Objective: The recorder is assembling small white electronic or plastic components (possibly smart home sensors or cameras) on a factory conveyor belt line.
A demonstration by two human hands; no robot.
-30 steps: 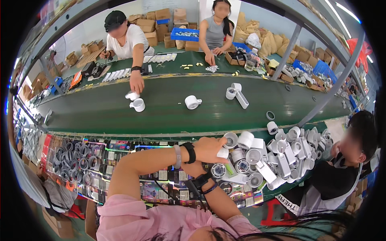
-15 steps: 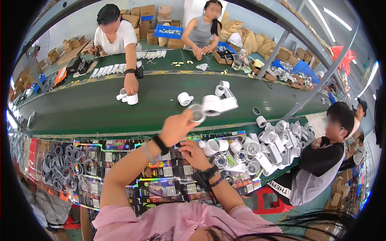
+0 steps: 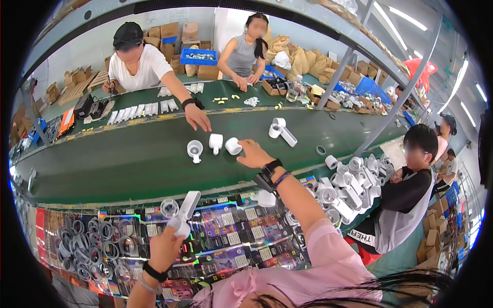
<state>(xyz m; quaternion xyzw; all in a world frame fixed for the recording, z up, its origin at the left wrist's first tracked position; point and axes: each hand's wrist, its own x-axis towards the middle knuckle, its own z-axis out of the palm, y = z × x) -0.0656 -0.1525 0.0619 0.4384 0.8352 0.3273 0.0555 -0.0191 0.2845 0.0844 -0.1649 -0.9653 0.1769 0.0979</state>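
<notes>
My left hand (image 3: pixel 165 247), low over the bench, is closed on a white plastic part with a flat handle (image 3: pixel 190 204). A round grey ring (image 3: pixel 169 207) shows beside that handle; whether my fingers hold it too is unclear. My right hand (image 3: pixel 255 155) reaches over the green belt, its fingers closed against the right side of a white cup-shaped part (image 3: pixel 232 147). Two similar cup-shaped parts, one upright (image 3: pixel 215 142) and one turned mouth-up (image 3: pixel 194 149), rest to its left. Above them hovers a co-worker's open hand (image 3: pixel 197 118).
Grey rings (image 3: pixel 82 241) lie heaped at the left of the bench. White parts (image 3: pixel 349 187) are piled at the right, near a seated person (image 3: pixel 395 205). Another handled part (image 3: pixel 287 134) lies on the belt (image 3: pixel 123 159). A metal post (image 3: pixel 398 100) slants up at the right.
My left hand has drawn back from the belt toward the lower left. My right hand has moved forward from the bench to the cup-shaped part. The co-worker's hand has let go of the white parts.
</notes>
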